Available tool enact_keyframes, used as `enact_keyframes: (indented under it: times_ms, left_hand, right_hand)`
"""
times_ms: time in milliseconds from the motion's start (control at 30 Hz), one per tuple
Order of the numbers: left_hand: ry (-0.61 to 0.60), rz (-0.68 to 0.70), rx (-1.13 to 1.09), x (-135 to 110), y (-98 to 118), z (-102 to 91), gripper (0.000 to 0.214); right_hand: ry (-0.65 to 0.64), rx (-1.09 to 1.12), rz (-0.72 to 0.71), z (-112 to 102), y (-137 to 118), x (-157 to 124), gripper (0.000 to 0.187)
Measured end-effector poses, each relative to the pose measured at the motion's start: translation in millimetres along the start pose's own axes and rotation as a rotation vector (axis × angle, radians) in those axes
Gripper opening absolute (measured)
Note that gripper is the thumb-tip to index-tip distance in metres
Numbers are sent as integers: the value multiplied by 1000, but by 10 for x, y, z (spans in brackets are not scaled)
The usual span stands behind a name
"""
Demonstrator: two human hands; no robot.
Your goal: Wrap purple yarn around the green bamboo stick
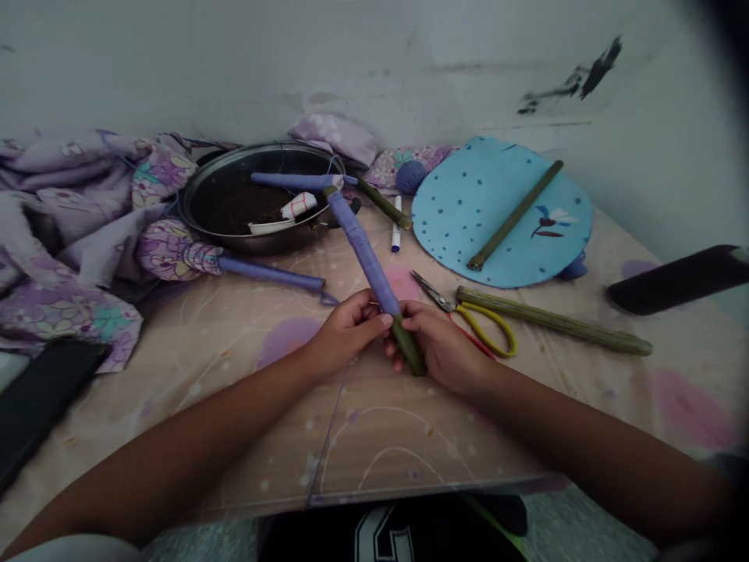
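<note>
**Bench (193,390): taped bamboo rod (363,254) held two-handed**

The left hand (348,332) curls closed around the rod; the right hand (438,347) closes on its lower end. Both grips steady it tilted above the bench, just beside yellow-handled scissors (436,293).

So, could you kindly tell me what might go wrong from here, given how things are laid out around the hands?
The open scissors lie close beside the right hand, their blades near the purple-wrapped bamboo stick, so a careless turn might nick the wrap or the skin. The stick's upper end also reaches over the steel pan, so a swing could perhaps knock the other wrapped stick or disturb the dark contents.
</note>
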State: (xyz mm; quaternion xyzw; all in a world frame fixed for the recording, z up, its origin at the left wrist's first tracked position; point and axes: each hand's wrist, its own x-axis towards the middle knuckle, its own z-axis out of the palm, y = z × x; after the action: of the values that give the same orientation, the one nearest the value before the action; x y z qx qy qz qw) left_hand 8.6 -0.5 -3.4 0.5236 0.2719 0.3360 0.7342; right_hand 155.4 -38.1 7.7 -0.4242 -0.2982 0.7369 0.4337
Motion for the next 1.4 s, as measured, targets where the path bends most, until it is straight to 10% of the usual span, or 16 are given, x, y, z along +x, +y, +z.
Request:
enact_keyframes:
  times_ms: [1400]
  left_hand:
    - [-92, -5, -65, -7, -14, -16, 22]
  right_hand:
    - [-88, -54, 24, -40, -28, -25, 11]
